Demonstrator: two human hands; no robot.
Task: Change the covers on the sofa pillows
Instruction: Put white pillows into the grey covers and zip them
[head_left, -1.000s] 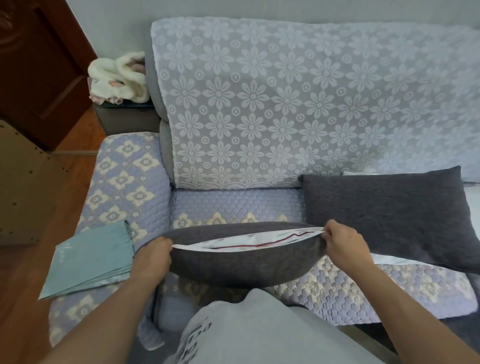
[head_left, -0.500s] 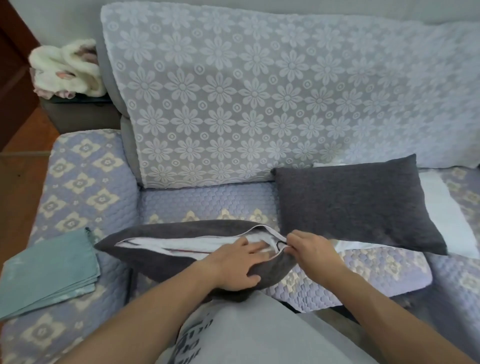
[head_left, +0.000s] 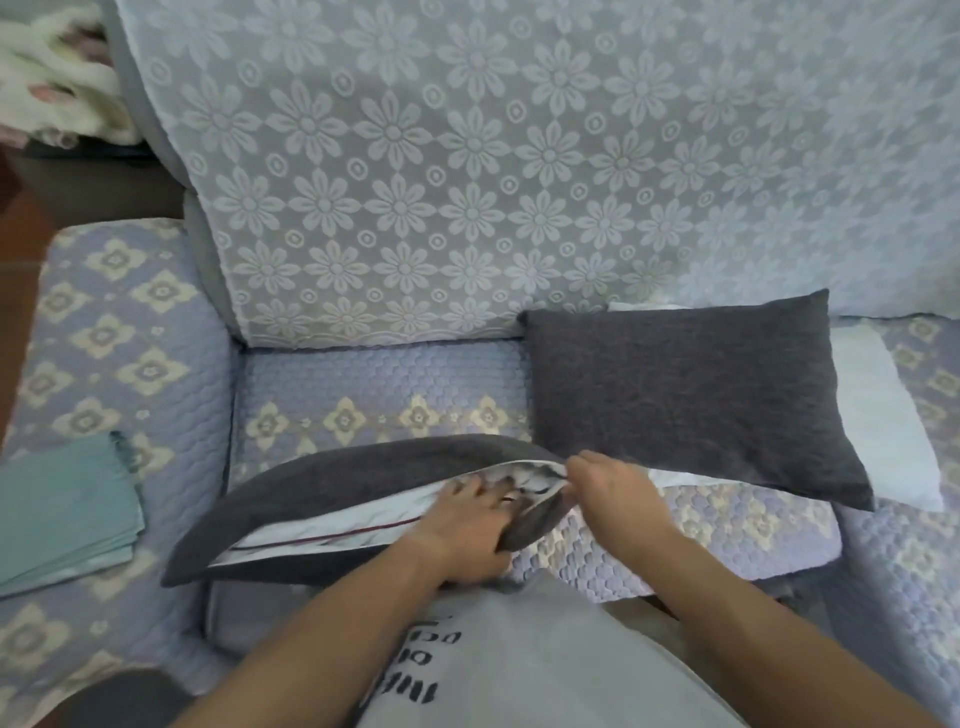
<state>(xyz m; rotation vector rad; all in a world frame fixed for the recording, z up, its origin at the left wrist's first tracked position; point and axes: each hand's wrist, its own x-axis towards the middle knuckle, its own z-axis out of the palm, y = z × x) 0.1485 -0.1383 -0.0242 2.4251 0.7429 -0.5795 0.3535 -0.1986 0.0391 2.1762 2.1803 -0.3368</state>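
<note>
1. The sofa (head_left: 374, 384) fills the view, with a flowered lace throw (head_left: 467, 171) over its back and a quilted lilac pad on the seat and the arm.
2. A dark grey pillow (head_left: 691, 400) lies flat on the sofa seat, at its right part against the sofa back, long axis running left to right. A white pillow insert (head_left: 878, 415) sticks out from under its right end.
3. The pillow being worked on (head_left: 332, 488) lies at the front edge of the sofa seat, long axis left to right and tilted up toward the right. Its grey cover gapes along the near side, showing the white inner pillow (head_left: 363, 525).
4. Folded teal covers (head_left: 62, 514) lie on the sofa arm, left of that pillow.
5. The left hand (head_left: 467, 525) has its fingers reaching inside the open right end of the cover, thumb below.
6. The right hand (head_left: 613, 483) pinches the cover's edge at that right end.
7. A white plush toy (head_left: 57, 98) sits beyond the sofa arm, top left.
</note>
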